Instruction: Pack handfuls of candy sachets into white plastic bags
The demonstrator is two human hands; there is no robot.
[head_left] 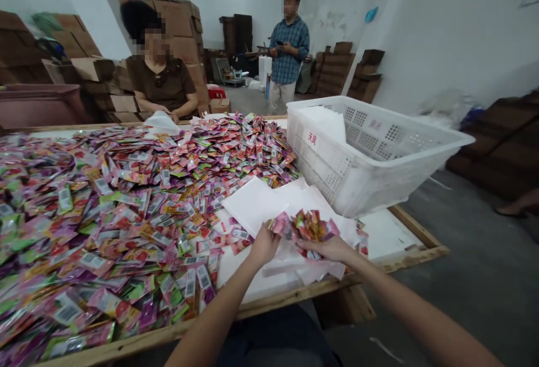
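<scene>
Between my two hands is a bunch of small colourful packets (pixel 312 224), pink, red and gold. My left hand (pixel 266 242) is closed on the left end of the bunch. Its right side is gripped by my right hand (pixel 330 248), with the fingers partly hidden under the packets. Beneath both hands lie white plastic bags or sheets (pixel 256 204), spread near the table's front right edge. A large heap of the same kind of packets (pixel 138 210) covers the table to the left.
A white perforated crate (pixel 374 159) with white sheets (pixel 322 123) inside stands at the table's right corner. Across the table sits a person (pixel 162 83) holding a white bag; another person (pixel 289 47) stands farther back. A wooden rim (pixel 416 257) edges the table. Cardboard boxes (pixel 177 24) are stacked behind.
</scene>
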